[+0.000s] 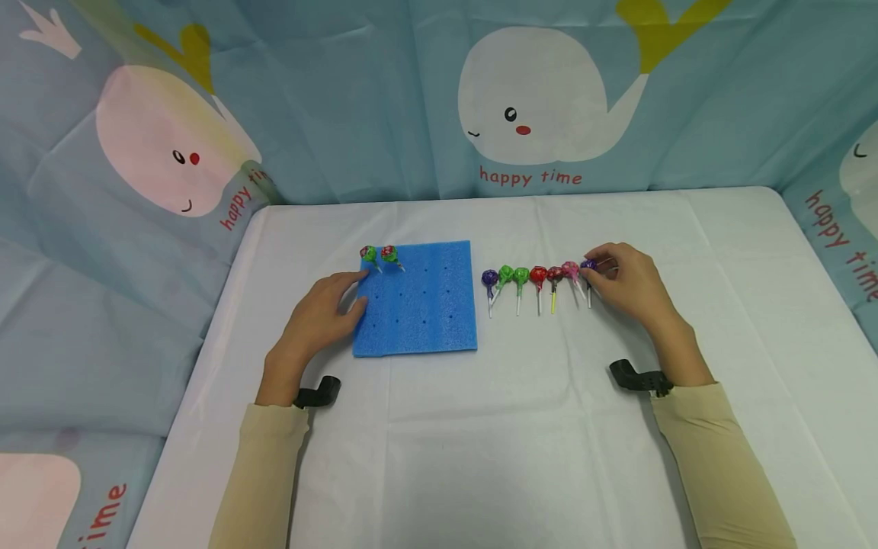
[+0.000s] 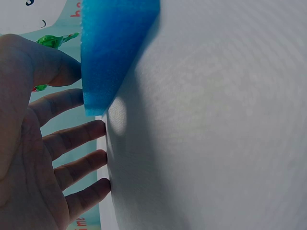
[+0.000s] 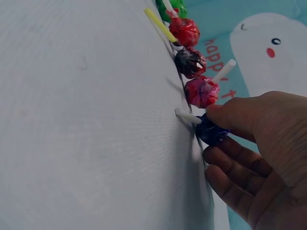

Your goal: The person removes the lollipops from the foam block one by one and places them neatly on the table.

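Observation:
My left hand (image 1: 321,311) rests at the left edge of a blue foam board (image 1: 425,335), its fingers extended and the thumb and index fingertips at the edge. Two green-and-red lollipops (image 1: 389,254) stand in the board's far left corner. At the right end of a row of lollipops, my right hand (image 1: 626,276) pinches the wrapped head of a purple lollipop (image 3: 211,130) between thumb and fingers. Its white stick (image 3: 186,115) slants down toward the tablecloth. Beside it lies a pink lollipop (image 3: 201,92), then a dark red one (image 3: 190,63).
Further left in the row are a red lollipop (image 1: 538,274), two green ones (image 1: 521,275) and another purple one (image 1: 489,278), near the board's right edge. Several small holes dot the board. A white cloth (image 1: 453,442) covers the table; a whale-print curtain (image 1: 384,99) hangs behind.

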`<state>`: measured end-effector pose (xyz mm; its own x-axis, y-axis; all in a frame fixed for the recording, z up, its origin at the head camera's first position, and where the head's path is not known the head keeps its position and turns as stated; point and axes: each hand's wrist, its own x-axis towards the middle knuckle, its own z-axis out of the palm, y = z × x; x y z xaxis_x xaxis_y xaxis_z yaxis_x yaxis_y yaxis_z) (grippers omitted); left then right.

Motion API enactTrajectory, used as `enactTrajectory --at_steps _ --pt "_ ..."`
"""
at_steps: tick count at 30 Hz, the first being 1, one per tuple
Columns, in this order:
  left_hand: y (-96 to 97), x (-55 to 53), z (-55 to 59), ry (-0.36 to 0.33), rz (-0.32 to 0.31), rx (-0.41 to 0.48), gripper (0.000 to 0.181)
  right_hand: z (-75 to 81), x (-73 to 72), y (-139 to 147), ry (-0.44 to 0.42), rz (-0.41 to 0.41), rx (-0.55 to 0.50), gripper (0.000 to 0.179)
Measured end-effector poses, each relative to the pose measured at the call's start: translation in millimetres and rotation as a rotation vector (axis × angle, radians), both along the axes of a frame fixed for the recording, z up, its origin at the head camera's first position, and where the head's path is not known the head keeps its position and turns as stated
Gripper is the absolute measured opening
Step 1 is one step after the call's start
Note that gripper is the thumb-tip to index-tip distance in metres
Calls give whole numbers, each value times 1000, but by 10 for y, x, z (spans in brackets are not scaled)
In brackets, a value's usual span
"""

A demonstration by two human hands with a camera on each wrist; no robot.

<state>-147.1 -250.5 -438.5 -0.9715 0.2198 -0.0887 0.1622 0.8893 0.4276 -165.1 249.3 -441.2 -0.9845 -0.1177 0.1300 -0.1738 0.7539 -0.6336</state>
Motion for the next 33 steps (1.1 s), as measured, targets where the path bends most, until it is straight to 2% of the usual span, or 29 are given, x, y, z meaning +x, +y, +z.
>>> enactTrajectory --at_steps 10,20,33 --pt "-5 6 12 3 1 -1 58 3 14 8 6 9 10 31" --pt "-11 -2 8 -5 1 -5 58 49 7 12 -64 31 18 33" --pt "2 -12 -5 0 0 4 58 105 9 21 -63 21 47 33"
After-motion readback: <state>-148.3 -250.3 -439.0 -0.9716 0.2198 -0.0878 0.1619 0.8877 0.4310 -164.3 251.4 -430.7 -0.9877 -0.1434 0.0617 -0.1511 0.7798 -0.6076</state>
